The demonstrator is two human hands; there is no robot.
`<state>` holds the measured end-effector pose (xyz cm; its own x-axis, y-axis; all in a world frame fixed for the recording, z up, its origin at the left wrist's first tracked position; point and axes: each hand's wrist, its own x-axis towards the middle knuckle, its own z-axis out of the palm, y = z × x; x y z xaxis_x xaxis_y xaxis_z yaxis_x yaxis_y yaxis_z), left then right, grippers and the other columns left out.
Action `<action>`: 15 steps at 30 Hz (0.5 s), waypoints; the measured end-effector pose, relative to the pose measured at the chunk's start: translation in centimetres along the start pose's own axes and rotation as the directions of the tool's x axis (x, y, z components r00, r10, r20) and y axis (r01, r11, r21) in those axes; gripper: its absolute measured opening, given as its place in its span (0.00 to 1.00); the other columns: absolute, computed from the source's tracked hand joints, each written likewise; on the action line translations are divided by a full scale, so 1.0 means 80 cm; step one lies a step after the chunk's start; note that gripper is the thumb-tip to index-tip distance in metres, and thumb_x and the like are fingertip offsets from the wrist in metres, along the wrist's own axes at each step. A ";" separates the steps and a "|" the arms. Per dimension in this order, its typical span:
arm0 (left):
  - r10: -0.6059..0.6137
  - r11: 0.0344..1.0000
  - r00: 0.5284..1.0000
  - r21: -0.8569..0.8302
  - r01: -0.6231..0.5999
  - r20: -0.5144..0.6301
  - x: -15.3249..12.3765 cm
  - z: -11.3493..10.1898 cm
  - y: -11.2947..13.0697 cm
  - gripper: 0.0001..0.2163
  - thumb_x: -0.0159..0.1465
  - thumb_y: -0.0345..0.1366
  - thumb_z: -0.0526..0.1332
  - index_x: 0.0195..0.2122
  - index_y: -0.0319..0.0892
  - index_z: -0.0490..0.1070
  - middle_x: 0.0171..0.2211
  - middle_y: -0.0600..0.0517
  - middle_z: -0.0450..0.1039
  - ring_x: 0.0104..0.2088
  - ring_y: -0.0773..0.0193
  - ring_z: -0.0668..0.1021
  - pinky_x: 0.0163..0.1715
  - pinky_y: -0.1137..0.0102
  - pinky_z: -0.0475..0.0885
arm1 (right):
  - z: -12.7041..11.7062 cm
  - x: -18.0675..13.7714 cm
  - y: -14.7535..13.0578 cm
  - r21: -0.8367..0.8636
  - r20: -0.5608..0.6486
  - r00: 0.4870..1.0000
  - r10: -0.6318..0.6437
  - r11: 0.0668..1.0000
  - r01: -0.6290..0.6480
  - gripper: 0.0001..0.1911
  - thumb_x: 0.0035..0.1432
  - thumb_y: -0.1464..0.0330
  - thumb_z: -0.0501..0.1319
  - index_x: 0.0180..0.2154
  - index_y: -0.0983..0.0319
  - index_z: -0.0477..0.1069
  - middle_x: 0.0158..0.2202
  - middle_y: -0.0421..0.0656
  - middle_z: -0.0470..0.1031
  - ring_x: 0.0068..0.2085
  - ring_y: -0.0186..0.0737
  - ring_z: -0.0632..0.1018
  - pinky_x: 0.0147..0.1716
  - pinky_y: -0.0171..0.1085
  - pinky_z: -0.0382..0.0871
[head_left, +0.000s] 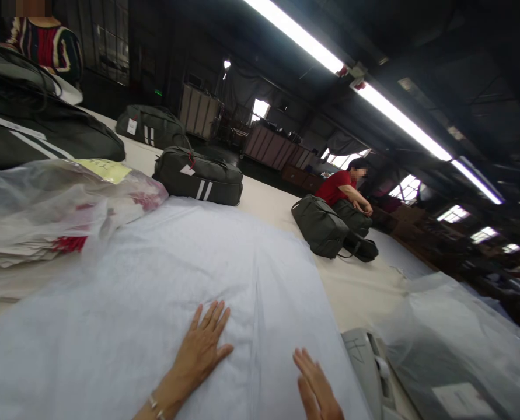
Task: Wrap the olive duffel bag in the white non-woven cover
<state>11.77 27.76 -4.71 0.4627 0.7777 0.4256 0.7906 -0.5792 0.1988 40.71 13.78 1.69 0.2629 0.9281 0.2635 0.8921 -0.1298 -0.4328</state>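
A wide sheet of thin white plastic [163, 291] lies spread over the long cream table [365, 291]. My left hand [202, 347] rests flat on the sheet, palm down, fingers spread and pointing away from me. My right hand [316, 388] lies flat on the sheet too, near its right edge, fingers together and empty. A grey bag part [365, 364] sits just right of my right hand.
Clear plastic bags [45, 204] holding flat packs lie at the left. Dark duffel bags [198, 175] [150, 125] [321, 224] stand farther along the table. A person in a red shirt [342, 189] handles bags at the far side. Another clear plastic bag [456, 344] lies at the right. A person in a striped top [45, 46] stands far left.
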 end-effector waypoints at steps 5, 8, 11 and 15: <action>-0.001 1.000 1.000 0.016 0.001 0.003 -0.002 0.003 -0.002 0.36 0.65 0.53 0.55 0.69 0.48 0.43 0.69 0.47 0.52 0.67 0.48 0.57 0.65 0.46 0.49 | 0.051 0.156 -0.065 -0.118 0.032 0.981 -0.193 0.974 0.196 0.34 0.66 0.52 0.46 0.66 0.64 0.52 0.69 0.49 0.51 0.70 0.50 0.50 0.67 0.58 0.42; 0.000 1.000 1.000 0.017 0.000 0.010 -0.003 0.004 -0.001 0.37 0.65 0.53 0.55 0.70 0.48 0.40 0.69 0.47 0.51 0.67 0.48 0.58 0.64 0.45 0.51 | 0.088 0.190 -0.053 -0.219 0.051 0.993 -0.107 0.969 0.116 0.36 0.65 0.52 0.48 0.66 0.68 0.53 0.68 0.53 0.51 0.69 0.54 0.51 0.66 0.60 0.41; -0.008 1.000 1.000 0.004 0.008 0.004 -0.004 0.005 0.001 0.38 0.65 0.55 0.55 0.70 0.49 0.38 0.69 0.47 0.51 0.67 0.49 0.58 0.64 0.45 0.53 | 0.117 0.185 -0.015 -0.240 0.049 0.996 -0.075 0.967 0.085 0.35 0.65 0.52 0.47 0.64 0.70 0.57 0.67 0.54 0.55 0.68 0.54 0.55 0.66 0.59 0.44; -0.024 1.000 1.000 -0.002 0.024 0.002 -0.005 0.004 0.004 0.38 0.65 0.55 0.55 0.70 0.48 0.37 0.69 0.48 0.50 0.67 0.50 0.57 0.64 0.46 0.53 | 0.128 0.173 0.020 -0.104 -0.011 0.988 -0.154 0.983 0.152 0.33 0.67 0.54 0.41 0.61 0.70 0.63 0.63 0.53 0.64 0.66 0.47 0.62 0.66 0.53 0.50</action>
<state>11.97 27.33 -5.08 0.4444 0.7918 0.4189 0.8005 -0.5609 0.2110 42.00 29.96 -4.16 0.1261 0.9331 0.3369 0.9550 -0.0223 -0.2958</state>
